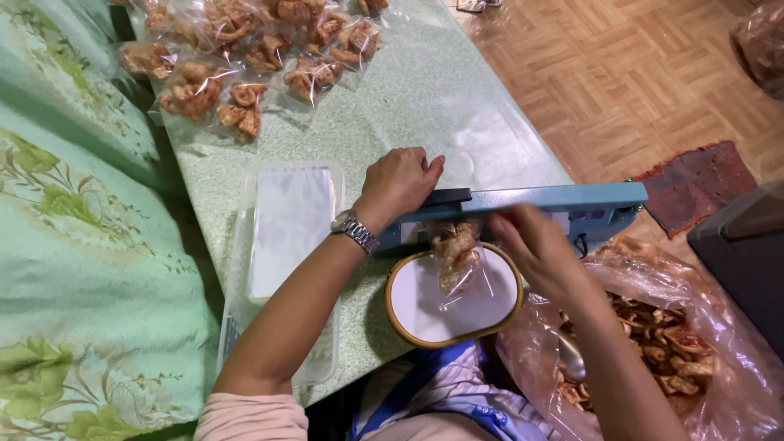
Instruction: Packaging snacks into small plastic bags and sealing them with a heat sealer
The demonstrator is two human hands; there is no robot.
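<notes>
Left hand [400, 181] curled, pressing down on sealer [523, 208] bar; right hand [535, 245] pinches top of one snack bag [457, 261] at the sealer, over a white plate [408, 306]. About eight sealed bags [245, 57] on table [416, 98] beyond. Both forearms reach forward, left wrist bent down.

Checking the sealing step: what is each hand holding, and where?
Left hand presses the blue sealer's arm near its end. Right hand pinches the small snack bag by its top edge.

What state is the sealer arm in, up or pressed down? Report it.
Pressed down: the left hand pushes the blue sealer arm flat onto the clear snack bag.
</notes>
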